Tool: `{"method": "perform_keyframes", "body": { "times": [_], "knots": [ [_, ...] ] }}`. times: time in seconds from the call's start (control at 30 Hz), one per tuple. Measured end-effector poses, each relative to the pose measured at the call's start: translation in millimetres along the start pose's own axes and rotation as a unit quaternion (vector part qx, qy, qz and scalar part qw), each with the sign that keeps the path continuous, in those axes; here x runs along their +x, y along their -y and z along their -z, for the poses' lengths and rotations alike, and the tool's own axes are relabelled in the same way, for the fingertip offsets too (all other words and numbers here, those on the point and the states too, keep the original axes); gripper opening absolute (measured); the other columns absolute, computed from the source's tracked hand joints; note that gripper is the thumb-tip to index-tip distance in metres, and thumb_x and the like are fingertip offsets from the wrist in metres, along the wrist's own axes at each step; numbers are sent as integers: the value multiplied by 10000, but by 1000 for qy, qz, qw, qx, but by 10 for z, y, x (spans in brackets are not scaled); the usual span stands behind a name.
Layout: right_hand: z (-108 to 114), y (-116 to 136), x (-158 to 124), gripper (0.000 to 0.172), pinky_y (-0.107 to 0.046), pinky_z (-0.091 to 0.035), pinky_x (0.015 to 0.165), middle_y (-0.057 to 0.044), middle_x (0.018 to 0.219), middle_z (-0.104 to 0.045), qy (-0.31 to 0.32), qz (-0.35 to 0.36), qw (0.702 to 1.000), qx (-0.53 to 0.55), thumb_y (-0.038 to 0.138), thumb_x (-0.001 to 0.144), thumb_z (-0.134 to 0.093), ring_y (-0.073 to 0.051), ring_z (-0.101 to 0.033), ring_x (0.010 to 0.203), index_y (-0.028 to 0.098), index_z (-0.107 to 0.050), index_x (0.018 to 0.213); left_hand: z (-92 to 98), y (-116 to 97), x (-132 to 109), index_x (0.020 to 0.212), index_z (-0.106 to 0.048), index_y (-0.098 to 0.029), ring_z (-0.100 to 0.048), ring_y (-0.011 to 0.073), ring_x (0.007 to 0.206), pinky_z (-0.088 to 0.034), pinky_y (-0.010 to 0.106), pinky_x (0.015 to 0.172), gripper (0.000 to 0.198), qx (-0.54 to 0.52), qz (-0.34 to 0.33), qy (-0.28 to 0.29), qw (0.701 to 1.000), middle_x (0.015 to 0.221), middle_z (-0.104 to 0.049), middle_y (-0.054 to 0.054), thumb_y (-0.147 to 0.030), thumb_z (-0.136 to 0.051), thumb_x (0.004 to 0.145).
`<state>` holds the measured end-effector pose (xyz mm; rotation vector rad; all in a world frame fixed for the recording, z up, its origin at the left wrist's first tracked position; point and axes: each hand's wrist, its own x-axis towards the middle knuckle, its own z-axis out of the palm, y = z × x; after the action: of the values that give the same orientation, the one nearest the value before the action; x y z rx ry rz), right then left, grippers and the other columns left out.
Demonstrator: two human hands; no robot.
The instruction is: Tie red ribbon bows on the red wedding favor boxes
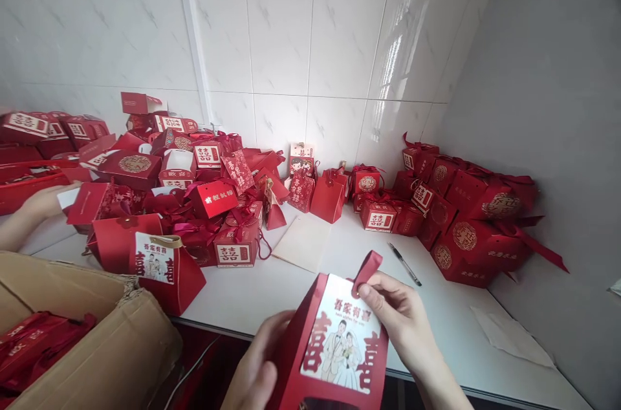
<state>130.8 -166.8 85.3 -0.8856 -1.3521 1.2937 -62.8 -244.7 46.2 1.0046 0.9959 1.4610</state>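
Left hand is gripping the red gift box; right hand is pinching its ribbon loop. Pen and box piles are crowding the table beyond.

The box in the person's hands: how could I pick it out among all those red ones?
Start at the white table against the tiled wall, heaped with red boxes, and find its near edge. There the left hand grips a red gift box while the right hand pinches its ribbon loop. It alone is held off the table, its bridal-couple label facing the camera.
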Motion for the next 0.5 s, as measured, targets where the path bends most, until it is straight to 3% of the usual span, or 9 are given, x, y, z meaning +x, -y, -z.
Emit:
{"method": "perform_keyframes", "body": {
  "times": [0.1,0.23,0.37,0.5],
  "knots": [
    [26,-151,-19,368,-172,-354,439,28,543,-541,-134,-2,989,63,498,670,-712,-75,-454,472,166,-562,621,62,137,12,1221,-516,-227,-508,348,1152,-457,402,919,774,-53,-52,-38,997,1249,-568,99,-727,-568,633],
    [23,-350,-58,400,-201,-405,442,13,599,-588,-259,-8,951,171,528,600,-749,-105,-500,491,182,-566,681,-74,263,6,1325,-398,-196,-500,340,1168,-427,396,964,901,26,-85,-30,996,1255,-557,132,-629,-691,591],
    [27,-479,-131,471,-220,-427,445,12,584,-609,-305,-12,922,239,537,461,-816,-130,-544,497,188,-552,635,-178,259,2,1294,-412,-219,-563,279,1102,-484,322,895,762,84,-50,-64,993,1185,-606,102,-474,-714,642],
    [64,-585,-177,437,-225,-452,476,19,573,-620,-291,-5,913,284,485,487,-826,-113,-539,483,187,-516,563,-116,201,25,1178,-535,-220,-591,291,1051,-516,298,847,737,91,-68,-86,990,1135,-636,87,-442,-791,523]
  ]
}}
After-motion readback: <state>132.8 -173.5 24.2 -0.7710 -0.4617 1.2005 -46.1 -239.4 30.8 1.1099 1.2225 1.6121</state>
